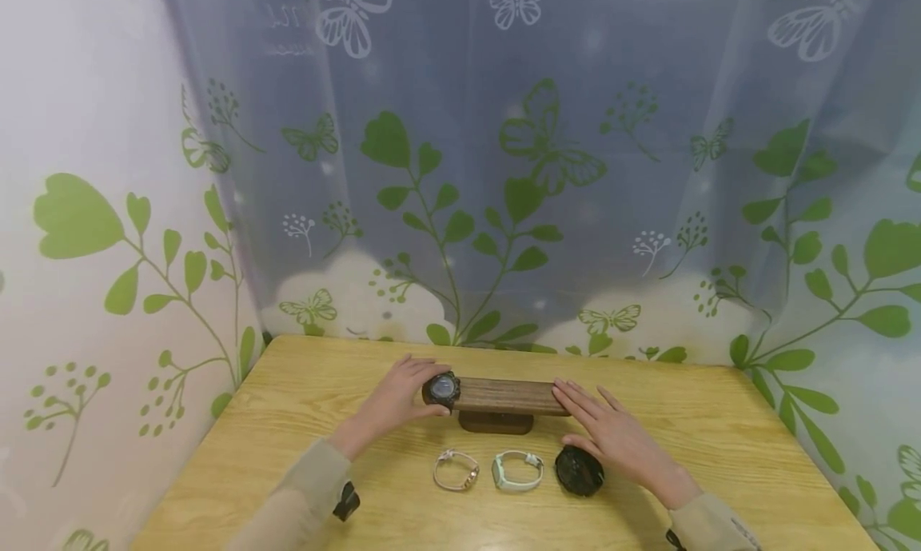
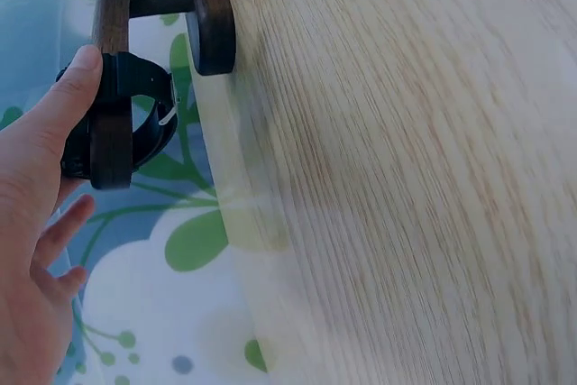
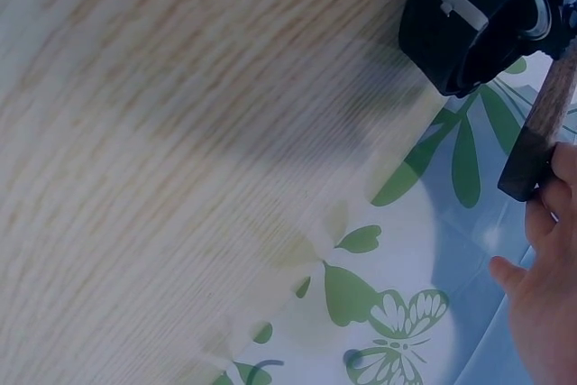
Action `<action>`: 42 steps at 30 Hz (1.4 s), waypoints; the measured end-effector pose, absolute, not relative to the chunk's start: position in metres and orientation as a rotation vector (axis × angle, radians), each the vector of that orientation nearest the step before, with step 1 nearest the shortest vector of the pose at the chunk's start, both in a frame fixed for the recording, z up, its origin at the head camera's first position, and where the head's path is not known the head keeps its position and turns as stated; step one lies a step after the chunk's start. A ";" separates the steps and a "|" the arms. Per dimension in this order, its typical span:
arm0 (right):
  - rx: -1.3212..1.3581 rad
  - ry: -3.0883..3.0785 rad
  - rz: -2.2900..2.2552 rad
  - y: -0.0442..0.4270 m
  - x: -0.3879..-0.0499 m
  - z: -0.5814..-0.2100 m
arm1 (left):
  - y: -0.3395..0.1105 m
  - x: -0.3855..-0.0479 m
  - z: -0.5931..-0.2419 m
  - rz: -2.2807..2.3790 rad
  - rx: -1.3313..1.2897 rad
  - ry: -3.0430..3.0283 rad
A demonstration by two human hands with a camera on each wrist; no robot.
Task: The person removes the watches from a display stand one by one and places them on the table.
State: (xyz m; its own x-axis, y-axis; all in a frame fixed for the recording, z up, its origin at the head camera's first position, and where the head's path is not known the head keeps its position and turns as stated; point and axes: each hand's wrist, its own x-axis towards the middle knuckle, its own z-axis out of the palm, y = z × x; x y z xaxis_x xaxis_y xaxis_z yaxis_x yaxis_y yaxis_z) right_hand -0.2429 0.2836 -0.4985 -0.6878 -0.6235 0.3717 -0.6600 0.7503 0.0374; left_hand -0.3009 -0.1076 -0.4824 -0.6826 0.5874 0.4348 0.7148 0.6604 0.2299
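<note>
A dark wooden watch stand [image 1: 507, 393], a bar raised on a rounded base, stands on the table. Round the bar's left end sits a black wristwatch [image 1: 444, 387], its strap closed in a loop beneath the bar in the left wrist view. My left hand [image 1: 392, 401] holds this watch between the thumb at the front and the fingers behind. At the bar's other end, my right hand [image 1: 622, 437] rests its extended fingertips. Near the right thumb a second, larger black watch [image 1: 579, 471] lies on the table; its bulky strap [image 3: 451, 33] shows in the right wrist view.
In front of the stand are a slim pale-pink watch [image 1: 471, 479] and a mint-green watch [image 1: 500, 473], both with straps looped. The light wooden table [image 1: 403, 503] meets a patterned curtain [image 1: 468, 215] at its back edge.
</note>
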 end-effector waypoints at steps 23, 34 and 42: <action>0.966 -2.614 0.134 0.284 -0.244 -0.500 | -0.158 -0.282 -0.475 -0.492 -0.942 -2.541; 0.963 -2.625 0.164 0.284 -0.244 -0.500 | -0.177 -0.271 -0.473 -0.442 -0.941 -2.459; 0.966 -2.622 0.162 0.284 -0.245 -0.500 | -0.182 -0.260 -0.472 -0.382 -0.950 -2.462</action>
State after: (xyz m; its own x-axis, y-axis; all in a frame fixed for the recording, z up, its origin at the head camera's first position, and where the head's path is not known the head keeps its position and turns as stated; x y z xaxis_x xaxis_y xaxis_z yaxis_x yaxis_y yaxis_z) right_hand -0.2447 0.2840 -0.5004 -0.7106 -0.6086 0.3532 -0.6473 0.7621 0.0109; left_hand -0.2601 -0.1818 -0.4720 -0.6494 0.5560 0.5188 0.6870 0.7215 0.0866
